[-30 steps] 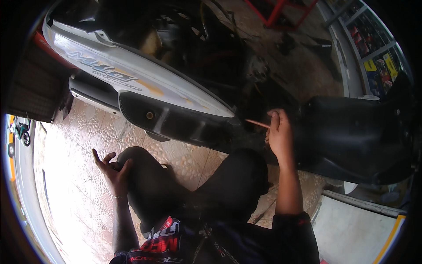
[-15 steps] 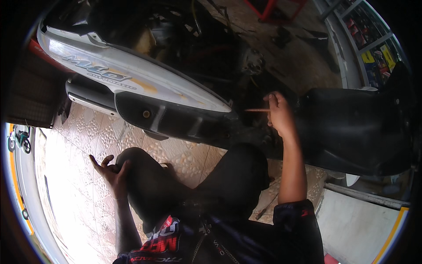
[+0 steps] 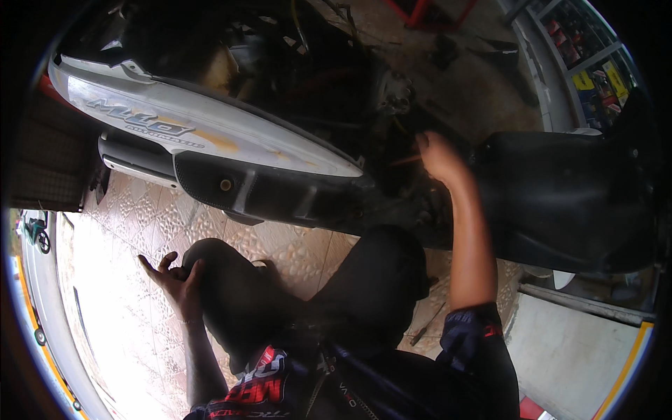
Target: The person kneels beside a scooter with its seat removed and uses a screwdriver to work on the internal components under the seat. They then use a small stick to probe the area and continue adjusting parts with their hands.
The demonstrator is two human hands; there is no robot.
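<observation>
One thin rod (image 3: 407, 161), pointing left, long axis nearly sideways, right hand (image 3: 442, 161) grip clamped on it

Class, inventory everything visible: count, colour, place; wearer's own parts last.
Thin stick: one, reddish brown, in right hand
Side panel: one, white, upper left
Lower panel: one, black, below side panel
Broad panel: one, black, right
Shelving: one, grey, upper right
Packages: several, mixed, on shelving
Frame: one, red, top
Motorbike: one, green and black, far left
Tiled floor: one, pale, beneath
Legs: two, dark-trousered, lower centre
Left hand: one, bare, lower left
Right hand: one, bare, centre right
</observation>
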